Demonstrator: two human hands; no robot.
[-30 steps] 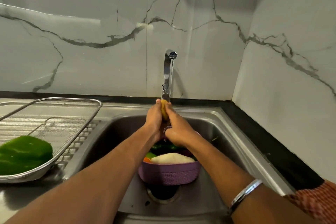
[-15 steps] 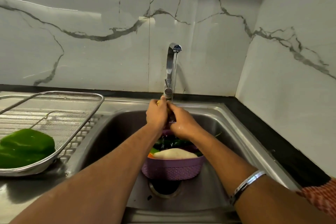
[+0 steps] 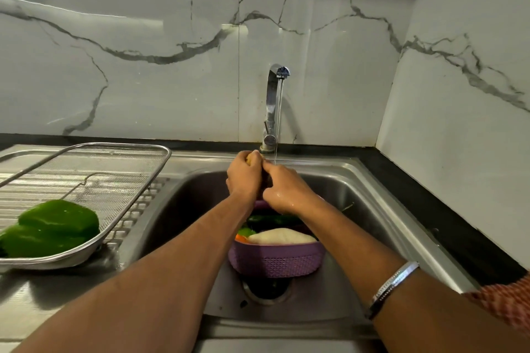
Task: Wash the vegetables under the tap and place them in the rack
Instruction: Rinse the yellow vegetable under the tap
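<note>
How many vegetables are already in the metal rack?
1. A green pepper lies at the near end of the rack on the draining board, left of the sink. The rack's left edge is out of frame, so more may be hidden.

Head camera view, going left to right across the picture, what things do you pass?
Green capsicum in the mesh rack → left hand → right hand, both around a yellow vegetable beneath the tap → silver bracelet → checked sleeve.

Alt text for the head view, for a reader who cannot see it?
Both hands, left hand and right hand, hold a yellow vegetable under the running tap, above a purple basket of vegetables in the sink. A green pepper lies in the rack at left.
</note>
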